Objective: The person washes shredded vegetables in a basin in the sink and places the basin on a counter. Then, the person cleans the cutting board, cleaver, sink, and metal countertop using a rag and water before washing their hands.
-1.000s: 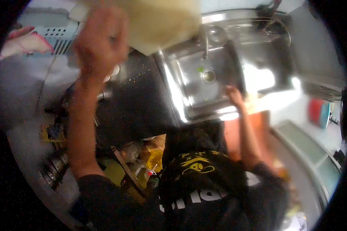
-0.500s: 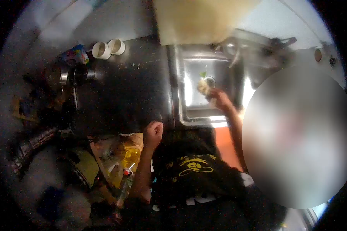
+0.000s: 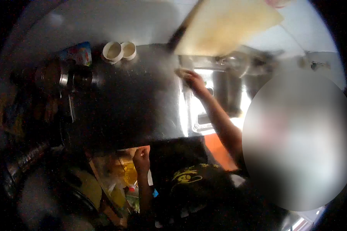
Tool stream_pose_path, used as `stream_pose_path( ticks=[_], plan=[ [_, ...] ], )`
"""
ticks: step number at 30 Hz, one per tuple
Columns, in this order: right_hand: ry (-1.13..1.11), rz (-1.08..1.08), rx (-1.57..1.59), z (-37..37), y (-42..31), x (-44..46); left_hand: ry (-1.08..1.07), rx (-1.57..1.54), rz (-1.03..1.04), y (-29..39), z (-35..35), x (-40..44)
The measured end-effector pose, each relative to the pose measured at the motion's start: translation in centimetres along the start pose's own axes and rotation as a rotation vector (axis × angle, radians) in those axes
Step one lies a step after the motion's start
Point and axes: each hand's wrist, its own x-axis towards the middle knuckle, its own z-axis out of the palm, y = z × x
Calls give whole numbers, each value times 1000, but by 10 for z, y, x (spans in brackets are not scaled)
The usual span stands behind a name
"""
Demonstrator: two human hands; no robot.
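Note:
My right hand [image 3: 196, 83] is reaching across the sink [image 3: 202, 122] to its left rim at the back, fingers closed on a small crumpled beige cloth [image 3: 181, 72]. The cloth is blurred and mostly covered by the fingers; it appears to lie against the edge where sink and dark metal counter [image 3: 131, 100] meet. Low on the left, just off the counter's front edge, my left hand [image 3: 142, 157] hangs with its fingers curled in and nothing visible in them.
Two white cups [image 3: 113, 52] stand at the back of the counter near a colourful packet [image 3: 81, 54]. A beige board [image 3: 227, 27] leans behind the sink. Below the counter is a bottle of yellow oil [image 3: 130, 174]. A blurred oval hides the right side.
My right hand has carried the beige cloth from over the drain, up and left to the sink's rim. My left hand has dropped lower and slightly left. The camera view has tilted.

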Motion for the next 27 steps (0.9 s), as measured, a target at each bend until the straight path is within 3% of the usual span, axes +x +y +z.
stream_pose_path(
  ticks=[3, 5, 8, 11, 12, 13, 14, 15, 18, 21, 24, 27],
  plan=[
    [273, -330, -768, 29, -17, 61, 7, 23, -95, -9, -21, -16],
    [454, -513, -1292, 34, -5, 121, 26, 98, -7, -45, -22, -25],
    [595, -419, -1527, 41, 33, 213, 57, 78, -50, -77, -29, -54],
    [776, -141, -1340, 84, 5, 210, 69, -14, -295, -51, -37, -60],
    [690, -140, -1300, 89, 5, 209, 63, -47, -402, -42, -44, -62],
    [606, -142, -1261, 89, 2, 206, 116, -54, -318, -80, -31, -72],
    [523, -144, -1223, 93, -8, 197, 113, -12, -305, -69, -36, -69],
    [276, -172, -1347, 94, -15, 181, 108, 26, -288, -57, -40, -66],
    [-370, -304, -1273, 61, 10, 178, 80, 12, -257, -57, -36, -58],
    [-214, -439, -998, 67, -28, 132, 67, -27, -237, -68, -28, -52],
    [100, -511, -1157, 71, -46, 153, 6, -50, -233, -63, -30, -45],
    [-19, -554, -1395, 88, -45, 183, 3, 13, -171, -56, -42, -43]
  ],
)
